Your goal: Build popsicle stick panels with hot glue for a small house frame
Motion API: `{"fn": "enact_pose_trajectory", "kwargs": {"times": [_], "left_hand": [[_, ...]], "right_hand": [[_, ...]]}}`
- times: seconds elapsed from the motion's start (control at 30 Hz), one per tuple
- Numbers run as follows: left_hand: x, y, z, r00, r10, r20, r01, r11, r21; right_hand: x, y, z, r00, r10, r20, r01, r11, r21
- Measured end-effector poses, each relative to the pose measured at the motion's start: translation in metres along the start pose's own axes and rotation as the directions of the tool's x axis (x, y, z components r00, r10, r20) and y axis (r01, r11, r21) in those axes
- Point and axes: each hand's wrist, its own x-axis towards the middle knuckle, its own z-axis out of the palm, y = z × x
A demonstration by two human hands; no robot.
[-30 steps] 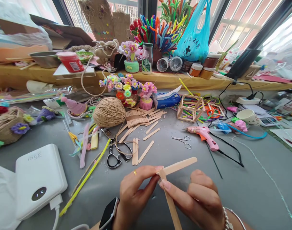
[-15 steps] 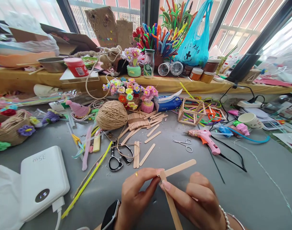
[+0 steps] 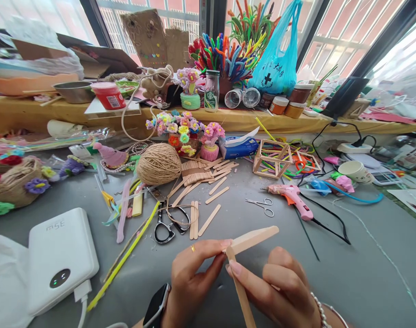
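Note:
Two wooden craft sticks meet end to end at an angle between my hands. My left hand [image 3: 197, 273], closed in a pinch, grips the near end of the craft stick [image 3: 257, 238] that points up to the right. In my right hand [image 3: 279, 282], thumb and fingers pinch the other craft stick [image 3: 241, 294] close to its upper end; it slants down toward the table's front edge. The two ends touch or overlap at my left fingertips; whether they are stuck together I cannot tell. Beyond my hands lie loose craft sticks [image 3: 210, 220] and small silver scissors [image 3: 261, 206].
To the right lies a pink glue gun [image 3: 291, 200] with a black cord. Black-handled scissors [image 3: 165, 232] and a twine ball [image 3: 159, 164] are left of centre. A white power bank [image 3: 63, 259] sits at left. Behind stand a stick frame [image 3: 272, 159] and a crowded ledge [image 3: 105, 120].
Both hands keep their pinches on the two sticks. The stick in my left hand has rolled slightly, so more of its side shows. My right-hand stick has shifted a little to the left.

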Motion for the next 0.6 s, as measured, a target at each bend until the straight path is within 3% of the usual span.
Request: {"fn": "enact_pose_trajectory", "kwargs": {"times": [0.6], "left_hand": [[0.0004, 0.0006, -0.0021, 0.999, 0.048, -0.009, -0.048, 0.998, -0.033]], "right_hand": [[0.0029, -0.0011, -0.0062, 0.999, -0.027, 0.021, 0.027, 1.000, 0.001]]}}
